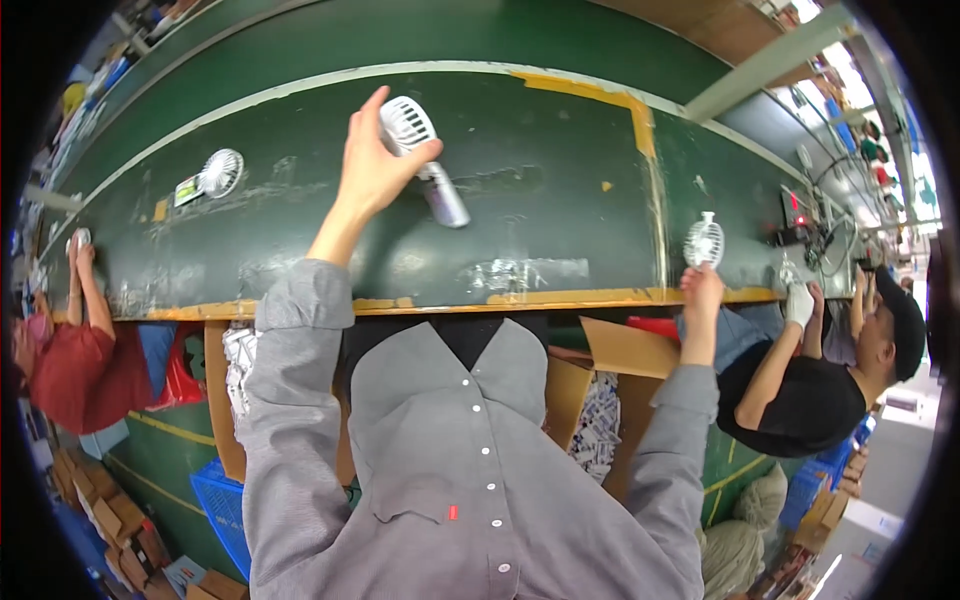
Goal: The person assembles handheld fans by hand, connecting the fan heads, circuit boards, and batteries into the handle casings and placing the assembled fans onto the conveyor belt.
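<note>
My left hand (pixel 375 165) reaches over the green bench and grips a white handheld fan (pixel 407 122) by the head, thumb on one side and fingers on the other. Its pale handle (pixel 447 203) slants down to the right, slightly blurred. At the right, near the front edge of the bench, my right hand (pixel 704 287) has its fingers closed on a second white handheld fan (pixel 705 242). That fan's round grille points away from me, and my fingers partly hide its lower end. A third white fan (pixel 221 173) lies on the bench to the left, with a green and white label on its handle.
The green workbench (pixel 560 210) has a yellow-taped front edge. Open cardboard boxes (pixel 625 348) with small packets stand below it. Co-workers sit at the left (pixel 90 360) and right (pixel 815 390), hands on the bench. A device with red lights (pixel 795 215) and cables lies far right.
</note>
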Motion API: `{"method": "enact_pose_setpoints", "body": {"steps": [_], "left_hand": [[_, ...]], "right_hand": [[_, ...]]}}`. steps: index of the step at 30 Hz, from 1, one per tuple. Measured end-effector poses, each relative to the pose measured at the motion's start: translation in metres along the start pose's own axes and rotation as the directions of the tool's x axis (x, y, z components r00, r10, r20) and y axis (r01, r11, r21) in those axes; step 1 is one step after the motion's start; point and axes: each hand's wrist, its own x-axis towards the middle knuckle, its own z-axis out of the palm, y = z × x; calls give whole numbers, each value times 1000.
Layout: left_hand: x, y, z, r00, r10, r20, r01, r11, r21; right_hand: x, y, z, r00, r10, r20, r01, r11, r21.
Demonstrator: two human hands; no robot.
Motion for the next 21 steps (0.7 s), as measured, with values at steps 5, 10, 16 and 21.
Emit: {"method": "enact_pose_setpoints", "body": {"steps": [5, 10, 16, 21], "left_hand": [[-24, 37, -15, 996, -52, 78, 87, 828, -554], [-51, 89, -14, 962, 263, 72, -187, 829, -527], [-95, 111, -11, 973, 226, -33, -183, 685, -705], [-131, 77, -9, 962, -263, -76, 90, 566, -820]], "right_hand": [[43, -26, 21, 968, -176, -180, 172, 984, -35], [-135, -55, 151, 628, -337, 701, 441, 897, 36], [-237, -43, 196, 552, -74, 830, 168, 986, -23], [-242, -38, 174, 486, -141, 863, -407, 837, 366]]}}
